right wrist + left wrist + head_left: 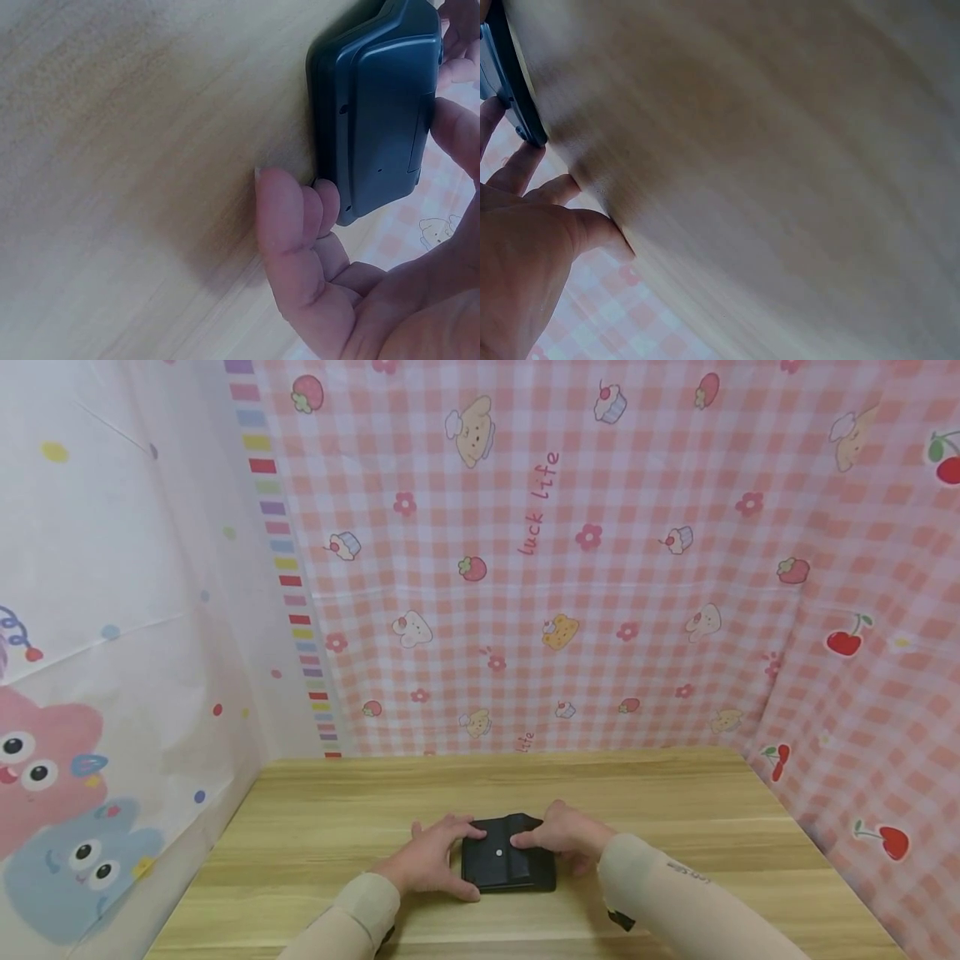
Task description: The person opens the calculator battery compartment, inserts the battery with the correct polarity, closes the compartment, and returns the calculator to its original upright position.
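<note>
A black wallet (491,868) with a small silver snap lies on the wooden table between the two hands. My left hand (433,858) is at its left side with fingers spread; fingertips rest on its upper left part and the thumb is by the lower left corner. From the right, my right hand (572,835) grips the wallet, thumb on the raised pocket and other fingers curled at the right edge. The right wrist view shows that hand (322,277) against the wallet's dark side (382,127). In the left wrist view only a corner of the wallet (521,82) appears.
The wood-grain table (315,827) spreads around the wallet on all sides. A pink checked cloth (525,677) hangs along its back and right. At the left hangs a white cloth (180,610) with cartoon figures.
</note>
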Available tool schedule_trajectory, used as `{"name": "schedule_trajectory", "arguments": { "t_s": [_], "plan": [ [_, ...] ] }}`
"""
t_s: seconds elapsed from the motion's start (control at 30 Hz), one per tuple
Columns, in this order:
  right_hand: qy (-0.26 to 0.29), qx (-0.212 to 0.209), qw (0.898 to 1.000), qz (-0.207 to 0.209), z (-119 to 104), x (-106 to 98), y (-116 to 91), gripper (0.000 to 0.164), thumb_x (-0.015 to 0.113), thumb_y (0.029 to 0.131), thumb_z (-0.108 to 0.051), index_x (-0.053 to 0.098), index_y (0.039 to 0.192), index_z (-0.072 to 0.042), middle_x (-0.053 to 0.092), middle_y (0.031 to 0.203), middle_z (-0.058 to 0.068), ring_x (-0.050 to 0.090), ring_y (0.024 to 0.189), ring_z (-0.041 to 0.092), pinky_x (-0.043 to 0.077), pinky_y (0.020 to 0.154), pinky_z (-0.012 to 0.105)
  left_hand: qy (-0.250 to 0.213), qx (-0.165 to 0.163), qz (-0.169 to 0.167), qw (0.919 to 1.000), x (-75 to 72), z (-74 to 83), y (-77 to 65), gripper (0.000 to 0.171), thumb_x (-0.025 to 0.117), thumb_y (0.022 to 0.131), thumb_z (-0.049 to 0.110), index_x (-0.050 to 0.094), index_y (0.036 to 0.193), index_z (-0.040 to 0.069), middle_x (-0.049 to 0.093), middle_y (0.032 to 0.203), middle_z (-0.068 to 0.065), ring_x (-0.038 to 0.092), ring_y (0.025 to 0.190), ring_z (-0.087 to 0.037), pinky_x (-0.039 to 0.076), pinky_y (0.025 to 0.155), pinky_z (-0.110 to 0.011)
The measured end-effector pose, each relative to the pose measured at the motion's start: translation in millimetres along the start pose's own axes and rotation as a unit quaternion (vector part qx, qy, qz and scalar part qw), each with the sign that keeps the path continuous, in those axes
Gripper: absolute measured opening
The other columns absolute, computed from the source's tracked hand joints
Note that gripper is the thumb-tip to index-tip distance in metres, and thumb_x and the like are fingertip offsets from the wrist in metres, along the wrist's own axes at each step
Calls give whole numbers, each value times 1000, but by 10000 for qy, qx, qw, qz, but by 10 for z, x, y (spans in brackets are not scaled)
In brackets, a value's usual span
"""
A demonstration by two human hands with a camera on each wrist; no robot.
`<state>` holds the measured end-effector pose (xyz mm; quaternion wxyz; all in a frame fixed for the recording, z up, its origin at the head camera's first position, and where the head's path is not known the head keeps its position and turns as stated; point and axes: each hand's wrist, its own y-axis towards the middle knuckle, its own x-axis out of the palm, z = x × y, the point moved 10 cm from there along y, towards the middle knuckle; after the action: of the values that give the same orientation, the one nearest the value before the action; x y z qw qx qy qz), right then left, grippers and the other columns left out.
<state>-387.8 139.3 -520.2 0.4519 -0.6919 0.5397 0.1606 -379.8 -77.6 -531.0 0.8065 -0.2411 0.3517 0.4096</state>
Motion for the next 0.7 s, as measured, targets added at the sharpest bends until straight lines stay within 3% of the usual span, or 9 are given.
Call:
{"name": "schedule_trajectory", "arguments": {
  "t_s": [0.7],
  "plan": [
    [198,-83,9996,-163,-60,15,18,63,85,85,-52,67,116,-1,66,103,13,66,90,35,65,68,56,-8,102,27,9999,-18,56,-25,81,98,75,42,63,146,27,41,172,-10,24,164,-45,-1,116,-91]
  ]
}}
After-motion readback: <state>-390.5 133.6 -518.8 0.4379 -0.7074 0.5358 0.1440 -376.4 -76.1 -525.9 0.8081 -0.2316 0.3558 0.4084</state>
